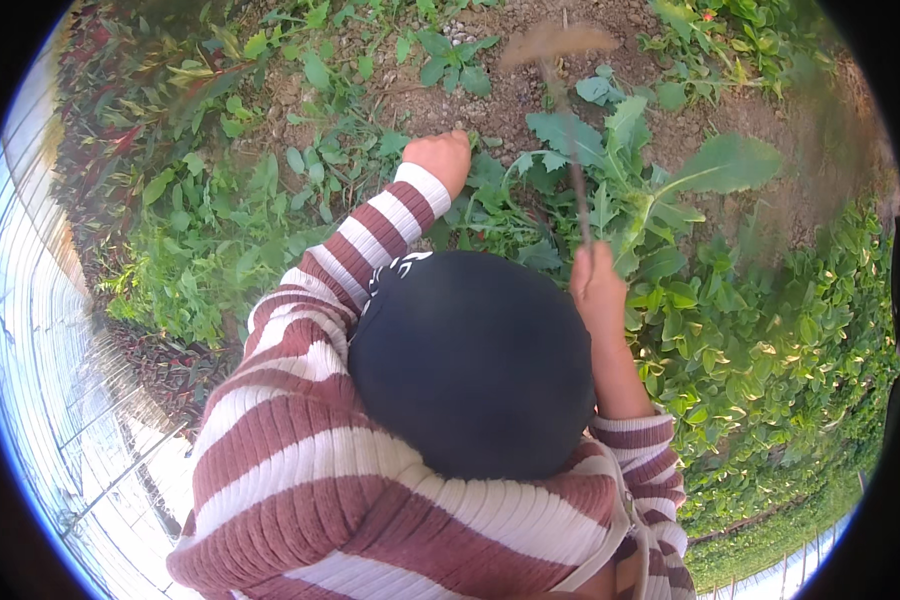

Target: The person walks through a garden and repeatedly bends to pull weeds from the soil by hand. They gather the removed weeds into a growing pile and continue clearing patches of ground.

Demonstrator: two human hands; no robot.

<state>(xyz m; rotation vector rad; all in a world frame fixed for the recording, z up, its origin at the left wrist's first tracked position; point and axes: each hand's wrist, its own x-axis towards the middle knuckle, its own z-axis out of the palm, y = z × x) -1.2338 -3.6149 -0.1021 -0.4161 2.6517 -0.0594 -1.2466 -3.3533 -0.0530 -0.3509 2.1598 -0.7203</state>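
Observation:
My right hand (pixel 598 281) is closed around the thin handle of a hoe (pixel 576 172). The hoe's blurred, brownish head (pixel 559 46) is at the far end of the handle, above bare soil. Beneath the handle spreads a large leafy weed (pixel 630 176) with toothed leaves. My left hand (pixel 439 157) is curled low over the soil, beside small green weeds (pixel 345 161). Its fingertips are hidden, so whether it grips a stem cannot be told. Black fabric (pixel 472 367) with white print, apparently over my knee, bulges between my forearms.
Dark red-leaved plants (pixel 112 135) line the left side, next to a pale translucent sheet (pixel 30 300). Dense green plants (pixel 787 352) fill the right. A single broad-leaved weed (pixel 454 64) grows in the crumbly soil (pixel 510 112) ahead.

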